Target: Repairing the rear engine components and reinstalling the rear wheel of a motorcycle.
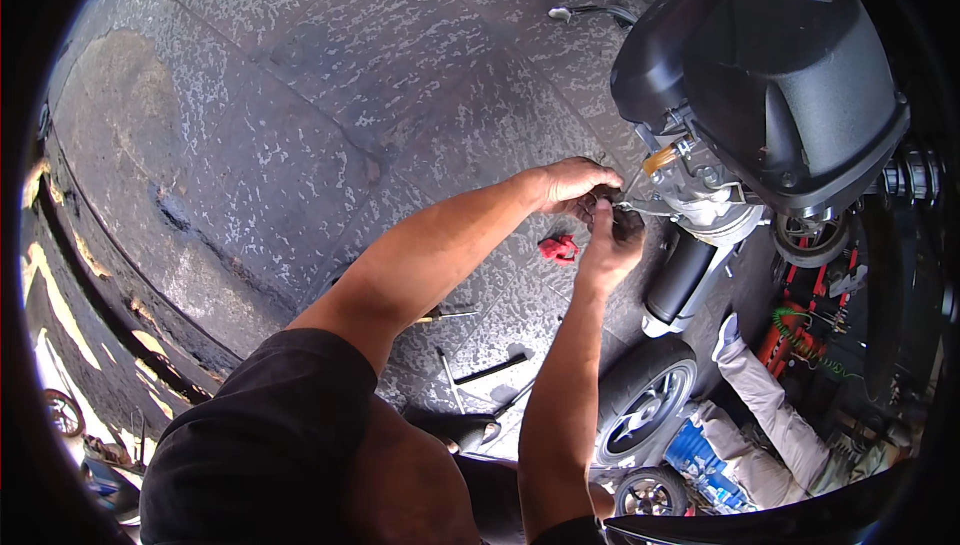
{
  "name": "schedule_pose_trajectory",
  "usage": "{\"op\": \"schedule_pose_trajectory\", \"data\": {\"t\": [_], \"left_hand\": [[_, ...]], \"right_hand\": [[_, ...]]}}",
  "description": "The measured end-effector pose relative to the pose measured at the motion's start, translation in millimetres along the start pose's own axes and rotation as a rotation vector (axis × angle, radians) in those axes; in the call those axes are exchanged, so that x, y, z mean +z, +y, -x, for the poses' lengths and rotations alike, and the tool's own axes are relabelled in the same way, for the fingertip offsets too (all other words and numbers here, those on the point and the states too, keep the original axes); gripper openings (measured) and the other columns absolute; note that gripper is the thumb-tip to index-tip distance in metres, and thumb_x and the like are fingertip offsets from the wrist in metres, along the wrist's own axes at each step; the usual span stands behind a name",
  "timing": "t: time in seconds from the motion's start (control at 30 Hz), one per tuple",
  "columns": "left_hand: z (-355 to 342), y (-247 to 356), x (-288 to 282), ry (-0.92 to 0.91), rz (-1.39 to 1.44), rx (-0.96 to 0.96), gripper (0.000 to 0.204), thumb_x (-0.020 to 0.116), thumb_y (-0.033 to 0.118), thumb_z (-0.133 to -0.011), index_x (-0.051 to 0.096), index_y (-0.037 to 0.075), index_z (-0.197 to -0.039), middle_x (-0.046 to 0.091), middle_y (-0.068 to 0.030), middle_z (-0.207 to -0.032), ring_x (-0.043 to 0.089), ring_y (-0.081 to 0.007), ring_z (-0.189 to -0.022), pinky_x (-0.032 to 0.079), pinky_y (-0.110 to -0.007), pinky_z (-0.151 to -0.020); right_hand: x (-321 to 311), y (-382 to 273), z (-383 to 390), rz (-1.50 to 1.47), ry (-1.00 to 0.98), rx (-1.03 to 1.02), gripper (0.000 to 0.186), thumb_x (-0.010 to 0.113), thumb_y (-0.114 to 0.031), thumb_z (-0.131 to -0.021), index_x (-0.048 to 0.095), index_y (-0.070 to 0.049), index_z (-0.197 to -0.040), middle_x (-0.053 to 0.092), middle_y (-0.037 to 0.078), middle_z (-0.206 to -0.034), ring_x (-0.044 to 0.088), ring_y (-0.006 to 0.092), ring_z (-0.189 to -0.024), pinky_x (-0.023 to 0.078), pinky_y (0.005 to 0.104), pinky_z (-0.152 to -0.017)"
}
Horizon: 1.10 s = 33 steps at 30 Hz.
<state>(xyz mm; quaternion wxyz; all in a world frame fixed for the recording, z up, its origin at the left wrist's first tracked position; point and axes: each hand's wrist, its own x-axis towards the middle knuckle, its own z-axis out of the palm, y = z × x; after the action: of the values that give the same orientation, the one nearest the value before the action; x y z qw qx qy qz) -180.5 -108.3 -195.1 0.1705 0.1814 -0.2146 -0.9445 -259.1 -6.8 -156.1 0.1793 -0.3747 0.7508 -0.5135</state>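
Note:
My left hand (580, 183) reaches in from the left with its fingers bent and closed around a small dark part beside the scooter's engine. From below, my right hand (612, 245) meets it, thumb up and fingers curled at the same spot. The part is mostly covered by my fingers, so its kind cannot be made out. Just right of the hands is a grey metal engine casing (705, 195) with a short amber hose (660, 159). Above it sits a large black plastic housing (800, 65). A crumpled red rag (558, 249) lies on the floor below my left hand.
A black muffler (680, 280) stands right of my right forearm, with a loose wheel (650, 400) below it. A screwdriver (447, 315), a T-handle wrench (450, 380) and a black bar (490, 369) lie on the floor. Another person's light-trousered leg (760, 385) extends at lower right.

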Motion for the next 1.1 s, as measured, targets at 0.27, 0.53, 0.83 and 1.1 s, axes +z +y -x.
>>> {"op": "schedule_pose_trajectory", "data": {"t": [0.27, 0.53, 0.83, 1.1], "left_hand": [[-1.6, 28.9, 22.4, 0.106, -0.222, 0.06, 0.04, 0.07, 0.032, -0.086, 0.061, 0.0, -0.109, 0.059, -0.0025, -0.087, 0.056, -0.0109, -0.078, 0.049, -0.026, -0.064], [1.8, 29.7, 24.4, 0.158, -0.402, 0.107, 0.029, 0.071, 0.025, -0.083, 0.065, 0.0, -0.096, 0.062, -0.0056, -0.082, 0.057, -0.013, -0.071, 0.047, -0.029, -0.058], [-2.2, 30.3, 24.5, 0.16, -0.479, 0.166, 0.026, 0.071, 0.026, -0.083, 0.066, 0.001, -0.091, 0.061, -0.0038, -0.075, 0.056, -0.0118, -0.067, 0.047, -0.028, -0.056], [-9.4, 26.9, 20.8, 0.196, -0.679, 0.249, 0.023, 0.072, 0.023, -0.085, 0.067, 0.002, -0.092, 0.062, -0.0039, -0.078, 0.056, -0.0124, -0.069, 0.047, -0.03, -0.059]], "right_hand": [[27.2, -17.6, -2.9, 0.461, 0.334, -0.029, 0.046, 0.078, -0.031, -0.078, 0.058, 0.007, -0.095, 0.068, 0.022, -0.088, 0.069, 0.0328, -0.079, 0.055, 0.0417, -0.069], [16.3, -33.3, -11.6, 0.573, 0.256, -0.079, 0.041, 0.076, -0.028, -0.075, 0.061, 0.004, -0.096, 0.069, 0.02, -0.087, 0.07, 0.0337, -0.081, 0.055, 0.0424, -0.07], [20.1, -17.4, -7.2, 0.543, 0.336, -0.128, 0.042, 0.079, -0.032, -0.074, 0.061, 0.005, -0.085, 0.069, 0.019, -0.08, 0.069, 0.0322, -0.073, 0.053, 0.0419, -0.066], [17.4, -25.4, -1.7, 0.5, 0.331, -0.108, 0.038, 0.079, -0.031, -0.075, 0.062, 0.003, -0.077, 0.068, 0.017, -0.07, 0.068, 0.0303, -0.063, 0.053, 0.041, -0.062]]}}
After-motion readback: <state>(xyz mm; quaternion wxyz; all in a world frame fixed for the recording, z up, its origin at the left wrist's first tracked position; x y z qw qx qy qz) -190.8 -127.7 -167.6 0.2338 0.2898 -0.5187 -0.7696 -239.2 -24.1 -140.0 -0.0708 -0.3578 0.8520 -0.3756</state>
